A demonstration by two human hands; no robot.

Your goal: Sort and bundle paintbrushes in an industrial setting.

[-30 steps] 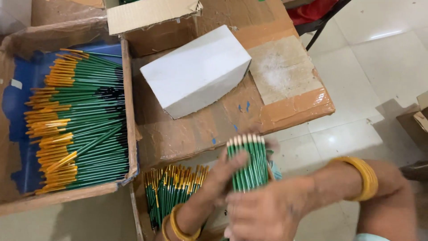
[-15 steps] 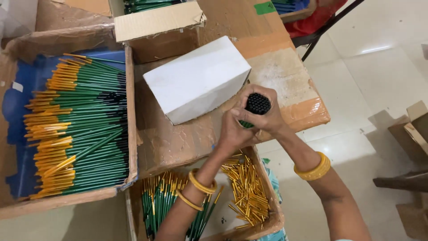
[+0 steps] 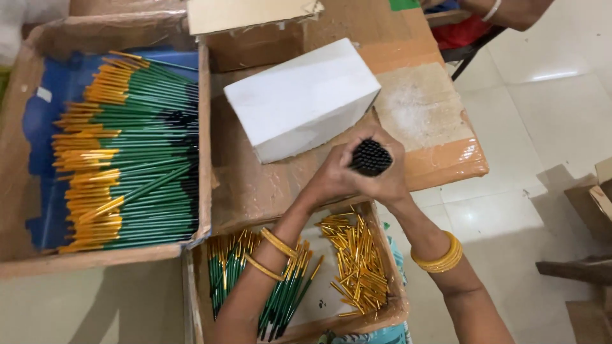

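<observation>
Since a second ago the bundle of pens (image 3: 371, 157) has gone from lying with its pale ends toward the camera, down by the lower box, to standing upright on the cardboard table top (image 3: 248, 185), dark ends up, just in front of the white box (image 3: 305, 97). Both hands have come up with it. The left hand (image 3: 330, 178) wraps the bundle from the left, fingers curled tight around it; the right hand (image 3: 389, 181) closes on it from the right, fingers clamped on the same bundle, so the two hands touch. Gold bangles sit on both wrists. Below the forearms, a small cardboard box (image 3: 389, 312) holds loose green pens (image 3: 284, 296) on the left and a heap of gold caps (image 3: 358, 264) on the right. Further left, a larger carton (image 3: 204, 140) lined in blue holds a wide pile of green pens with gold caps (image 3: 127, 153), all lying roughly the same way
</observation>
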